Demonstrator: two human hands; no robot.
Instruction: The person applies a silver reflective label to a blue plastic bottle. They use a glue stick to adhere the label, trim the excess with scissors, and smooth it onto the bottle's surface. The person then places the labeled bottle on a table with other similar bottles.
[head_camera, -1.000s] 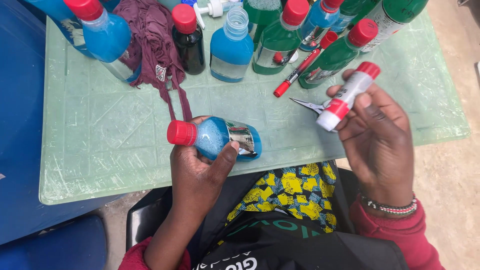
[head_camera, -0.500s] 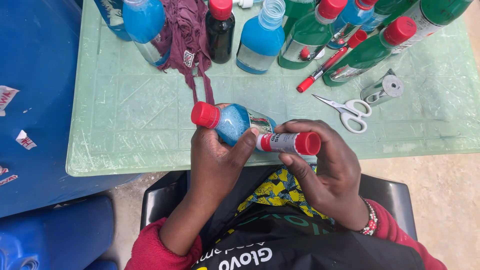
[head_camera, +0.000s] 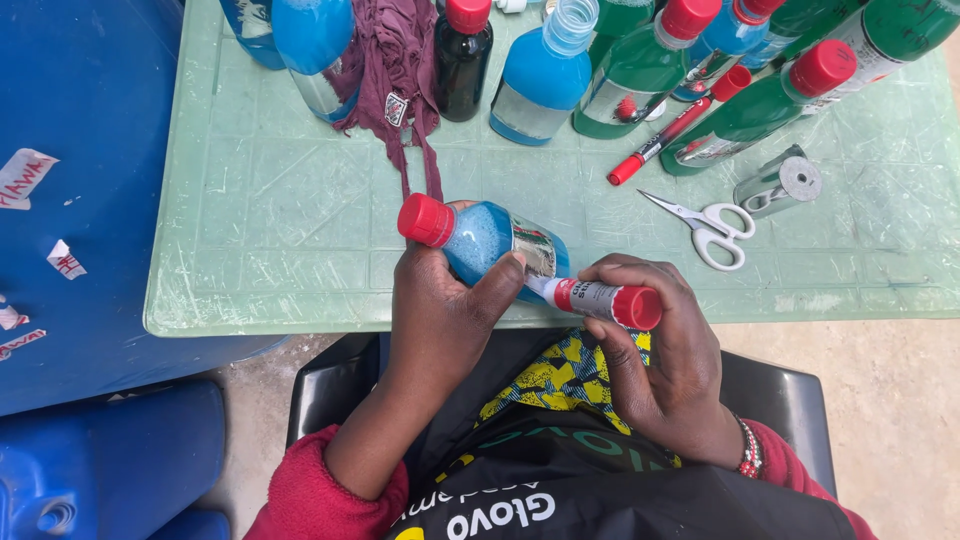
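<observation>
Holding a small blue bottle (head_camera: 480, 240) on its side at the near edge of the green desk (head_camera: 260, 270), the left hand (head_camera: 440, 310) wraps it from below, thumb lying across its body just beside the label (head_camera: 533, 250). The right hand (head_camera: 660, 350) grips a glue stick (head_camera: 598, 298) with a red end, its tip pressed against the label's lower edge. Both hands are closed firmly on what they hold.

To do this well, the bottle should probably stay pinned against the desk edge so it cannot roll, red cap (head_camera: 424, 220) pointing away to the left as it does here. The left thumb looks close to the glue tip; keeping it off the label would avoid smearing. Light, even strokes along the label's edge seem better than one hard press, since the paper could wrinkle or tear.

Further back on the desk lie white-handled scissors (head_camera: 705, 228), a red marker (head_camera: 672, 130), a tape roll (head_camera: 782, 184), a maroon cloth (head_camera: 400, 70), and a row of blue, green and dark bottles (head_camera: 640, 70), all well apart from the hands.
</observation>
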